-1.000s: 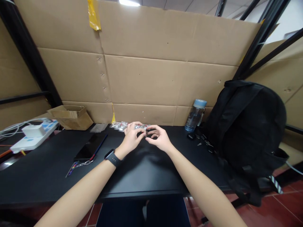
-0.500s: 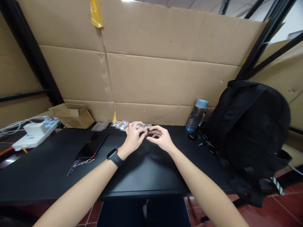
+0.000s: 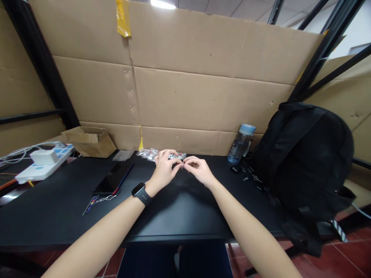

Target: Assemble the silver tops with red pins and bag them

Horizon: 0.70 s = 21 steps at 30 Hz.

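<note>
Above the far half of the black table, my left hand (image 3: pixel 165 168) and my right hand (image 3: pixel 200 170) meet fingertip to fingertip. Both are closed in a pinch around a small thin piece (image 3: pixel 182 163), too tiny to make out and mostly covered by the fingers. Just behind my hands lie small clear plastic packets (image 3: pixel 149 154) with bits of red and silver inside; my left hand hides part of them. On my left wrist sits a dark smartwatch (image 3: pixel 139 190).
Left on the black table (image 3: pixel 185 224) are a phone (image 3: pixel 113 178) with a keychain, a cardboard box (image 3: pixel 91 141), a clear bag (image 3: pixel 123 155) and a power strip (image 3: pixel 43 166). To the right stand a water bottle (image 3: pixel 241 143) and a black backpack (image 3: pixel 307 166); keys lie between. Cardboard walls the back.
My right hand's thumb and fingers, spread apart before, have closed to a pinch against the small piece at my left fingertips. The view has tilted up slightly.
</note>
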Motion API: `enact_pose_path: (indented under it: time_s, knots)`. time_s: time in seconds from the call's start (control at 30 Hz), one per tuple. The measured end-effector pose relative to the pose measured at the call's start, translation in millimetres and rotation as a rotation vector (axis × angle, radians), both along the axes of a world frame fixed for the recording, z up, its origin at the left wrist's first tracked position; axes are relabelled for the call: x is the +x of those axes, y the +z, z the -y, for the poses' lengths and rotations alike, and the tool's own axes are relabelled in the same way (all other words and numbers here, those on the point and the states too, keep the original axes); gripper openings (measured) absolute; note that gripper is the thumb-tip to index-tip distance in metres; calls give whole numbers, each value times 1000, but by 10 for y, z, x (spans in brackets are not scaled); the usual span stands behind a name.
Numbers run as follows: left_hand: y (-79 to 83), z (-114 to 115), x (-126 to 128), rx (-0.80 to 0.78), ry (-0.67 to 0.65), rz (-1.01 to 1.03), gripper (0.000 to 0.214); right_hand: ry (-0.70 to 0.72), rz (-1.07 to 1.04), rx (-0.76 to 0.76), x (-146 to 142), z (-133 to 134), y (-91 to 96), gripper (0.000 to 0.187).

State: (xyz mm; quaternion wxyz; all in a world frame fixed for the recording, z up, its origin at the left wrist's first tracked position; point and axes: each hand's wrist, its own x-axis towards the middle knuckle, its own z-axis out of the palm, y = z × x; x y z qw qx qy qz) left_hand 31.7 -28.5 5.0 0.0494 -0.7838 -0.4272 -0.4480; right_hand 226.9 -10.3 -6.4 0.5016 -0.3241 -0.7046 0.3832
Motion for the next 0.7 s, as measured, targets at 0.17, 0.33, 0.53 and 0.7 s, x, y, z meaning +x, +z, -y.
enact_pose_path:
  time_s: [0.17, 0.33, 0.53, 0.7]
  knots:
    - [-8, -14, -15, -24, -65, -29, 12, -26, 81, 31, 11, -14, 3, 22]
    - [-6, -68, -121, -147, -188, -62, 40, -41, 116, 23, 25, -30, 9, 20]
    - [-14, -71, -167, -216, -232, -136, 54, -46, 171, 19, 38, -56, -24, 16]
    - [-53, -86, -139, -222, -217, -156, 46, -51, 166, 21, 30, -57, -34, 14]
